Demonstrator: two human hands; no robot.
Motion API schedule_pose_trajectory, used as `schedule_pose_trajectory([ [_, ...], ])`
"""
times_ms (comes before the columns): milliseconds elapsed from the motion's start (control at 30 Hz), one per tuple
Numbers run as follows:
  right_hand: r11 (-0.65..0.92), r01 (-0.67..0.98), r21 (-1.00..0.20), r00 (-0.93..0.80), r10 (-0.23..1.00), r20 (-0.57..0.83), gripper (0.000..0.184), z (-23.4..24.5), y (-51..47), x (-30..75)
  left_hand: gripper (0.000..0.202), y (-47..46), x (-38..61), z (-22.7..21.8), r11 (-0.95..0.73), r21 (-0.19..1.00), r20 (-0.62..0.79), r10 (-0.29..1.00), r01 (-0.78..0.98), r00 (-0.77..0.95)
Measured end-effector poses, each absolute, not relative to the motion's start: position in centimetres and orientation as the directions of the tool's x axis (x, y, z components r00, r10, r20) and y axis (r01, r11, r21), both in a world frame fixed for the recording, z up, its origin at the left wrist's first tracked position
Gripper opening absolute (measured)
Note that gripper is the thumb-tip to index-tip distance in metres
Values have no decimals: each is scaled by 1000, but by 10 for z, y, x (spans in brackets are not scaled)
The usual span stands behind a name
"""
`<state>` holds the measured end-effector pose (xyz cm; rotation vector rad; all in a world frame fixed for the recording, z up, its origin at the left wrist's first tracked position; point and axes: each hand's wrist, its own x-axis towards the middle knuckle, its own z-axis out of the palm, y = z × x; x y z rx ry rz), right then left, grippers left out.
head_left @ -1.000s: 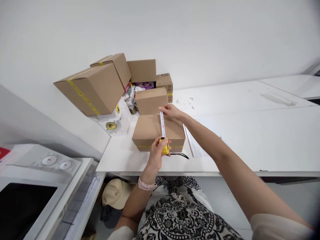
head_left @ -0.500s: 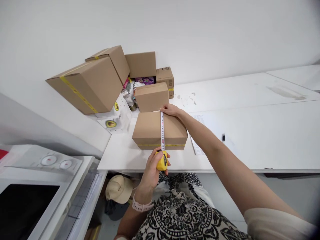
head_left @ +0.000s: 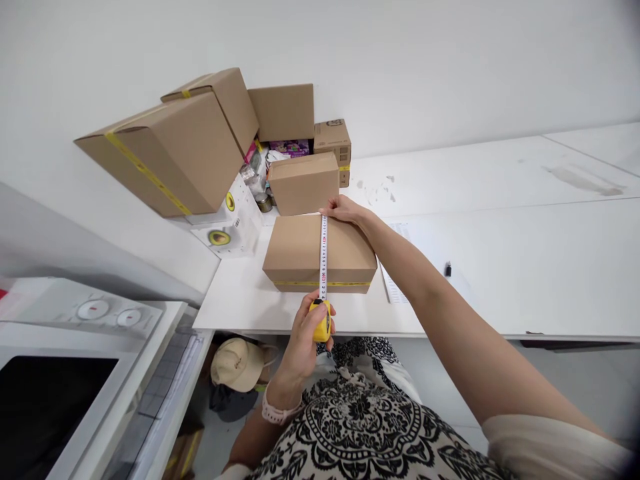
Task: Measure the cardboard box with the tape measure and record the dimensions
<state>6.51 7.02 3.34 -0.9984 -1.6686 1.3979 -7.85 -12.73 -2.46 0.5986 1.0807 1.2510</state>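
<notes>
A closed brown cardboard box (head_left: 300, 250) with a yellow tape band lies near the front edge of the white table (head_left: 500, 267). A white measuring tape blade (head_left: 323, 257) is stretched across its top from back to front. My left hand (head_left: 307, 337) is closed around the yellow tape measure case (head_left: 321, 325) just in front of the box, over the table edge. My right hand (head_left: 345, 210) pinches the tape's end against the box's far top edge.
A pile of cardboard boxes (head_left: 175, 150) and a white avocado-printed box (head_left: 227, 227) stand behind, against the wall. A printed sheet (head_left: 395, 287) and a small black object (head_left: 448, 269) lie to the right. A white appliance (head_left: 75, 347) stands at the left; a cap (head_left: 237, 363) lies below the table.
My left hand has pulled the yellow case toward me, past the box's front edge, drawing out more tape. My right hand has kept the tape end at the far edge.
</notes>
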Motion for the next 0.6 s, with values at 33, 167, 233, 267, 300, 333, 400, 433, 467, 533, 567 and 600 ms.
schedule_pose_trajectory([
  [33,103,120,-987,-421,906,44,29,32,70,66,52,-128,-78,-24,261,854,-316,948,-451,-50],
  [167,114,126,-985,-396,917,56,30,22,77,66,50,-130,-77,-22,236,865,-287,956,-442,-52],
  [233,141,102,-985,-407,909,88,29,18,90,62,50,-131,-76,-20,227,872,-278,959,-434,-57],
  [267,153,97,-983,-416,904,100,27,17,99,58,50,-131,-76,-19,224,873,-277,959,-433,-62],
  [300,161,104,-981,-426,899,102,27,17,108,54,51,-131,-75,-19,224,873,-278,958,-433,-65],
  [333,165,123,-978,-435,895,97,26,17,117,50,52,-131,-75,-18,225,873,-280,958,-433,-67],
  [400,171,171,-970,-443,893,80,27,17,130,44,53,-131,-75,-17,227,873,-283,957,-433,-69],
  [433,178,185,-967,-440,894,80,28,17,134,43,53,-131,-75,-17,227,873,-283,957,-431,-69],
  [467,187,187,-964,-436,896,89,27,15,135,43,53,-130,-75,-17,227,874,-283,957,-430,-70],
  [533,211,168,-963,-431,894,120,25,11,132,46,53,-130,-75,-17,227,875,-283,956,-428,-71],
  [567,221,163,-962,-434,891,132,25,9,130,47,53,-130,-75,-17,227,875,-283,956,-428,-72],
  [600,229,168,-959,-442,887,134,25,8,129,48,53,-130,-75,-17,226,875,-283,956,-428,-73],
])
